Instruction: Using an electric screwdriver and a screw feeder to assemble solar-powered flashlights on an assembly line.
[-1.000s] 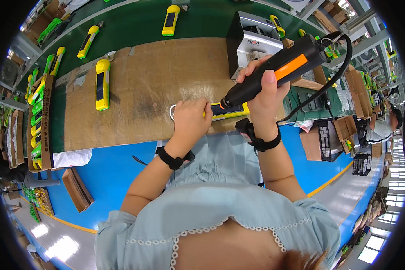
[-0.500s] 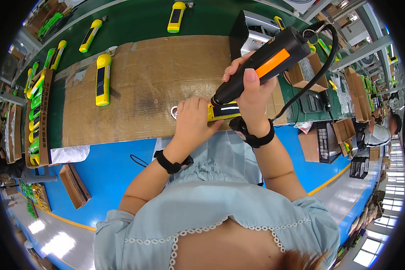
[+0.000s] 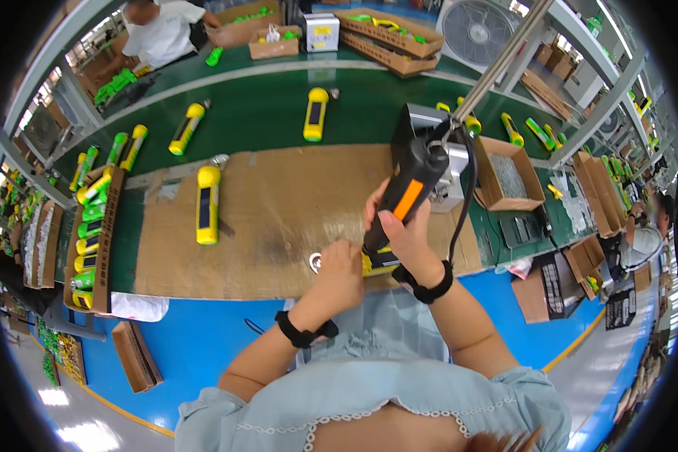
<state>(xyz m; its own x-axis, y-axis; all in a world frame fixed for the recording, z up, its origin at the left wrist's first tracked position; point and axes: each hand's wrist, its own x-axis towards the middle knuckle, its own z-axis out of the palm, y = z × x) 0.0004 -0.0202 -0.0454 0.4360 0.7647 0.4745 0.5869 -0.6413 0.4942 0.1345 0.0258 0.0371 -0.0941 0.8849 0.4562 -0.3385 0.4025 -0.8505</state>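
The right hand is wrapped around a thick black cylindrical power screwdriver with an orange stripe, its tip down at a yellow flashlight with a dark panel. That flashlight lies on a brown cardboard sheet covering the green bench. The left hand, fingers together and bent, covers the flashlight's left end; whether it pinches it cannot be told. The screwdriver partly blocks a black-and-silver boxy machine behind; a black cable hangs just right. Farther right stands an open brown cardboard box; a second yellow flashlight lies well left.
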